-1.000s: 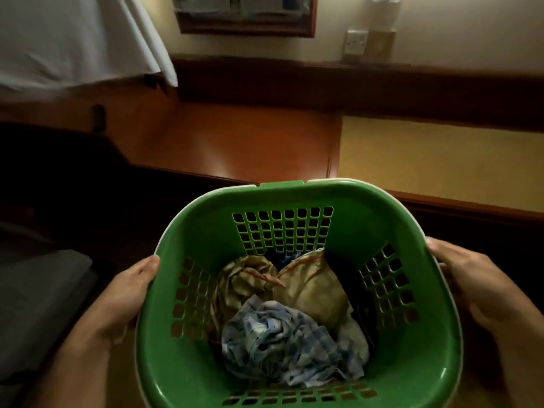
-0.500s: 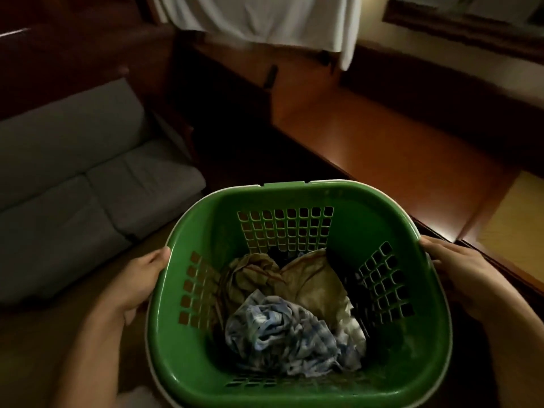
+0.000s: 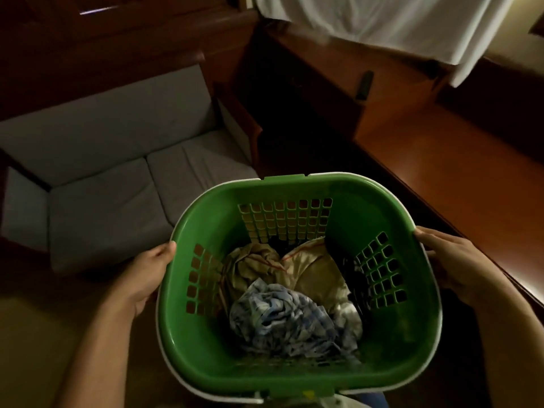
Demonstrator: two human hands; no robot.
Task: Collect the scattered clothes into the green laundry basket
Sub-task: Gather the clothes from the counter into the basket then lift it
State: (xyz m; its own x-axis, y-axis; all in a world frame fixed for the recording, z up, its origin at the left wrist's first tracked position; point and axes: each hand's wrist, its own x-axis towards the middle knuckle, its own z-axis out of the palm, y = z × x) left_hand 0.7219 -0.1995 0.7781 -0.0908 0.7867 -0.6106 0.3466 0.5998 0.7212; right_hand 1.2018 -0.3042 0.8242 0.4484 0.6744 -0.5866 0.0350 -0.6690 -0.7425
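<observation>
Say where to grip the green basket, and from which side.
The rim of the green basket at its side walls, one hand from each side, as the left hand and right hand hold it. It is wide, with tapered walls; opposed grips should keep it level.

Showed laundry basket (image 3: pixel 306 189) low and central, left hand (image 3: pixel 147 275) gripping its left rim, right hand (image 3: pixel 453 260) gripping its right rim. Held 3 clothes inside: front cloth (image 3: pixel 282 316) nearest, middle cloth (image 3: pixel 309 269) behind it, side cloth (image 3: pixel 335 254) against the right wall. Showed sofa (image 3: pixel 103 201) beyond, to the left; desk (image 3: pixel 456 160) to the right; sheet (image 3: pixel 397 22) hanging above the desk's far end.
</observation>
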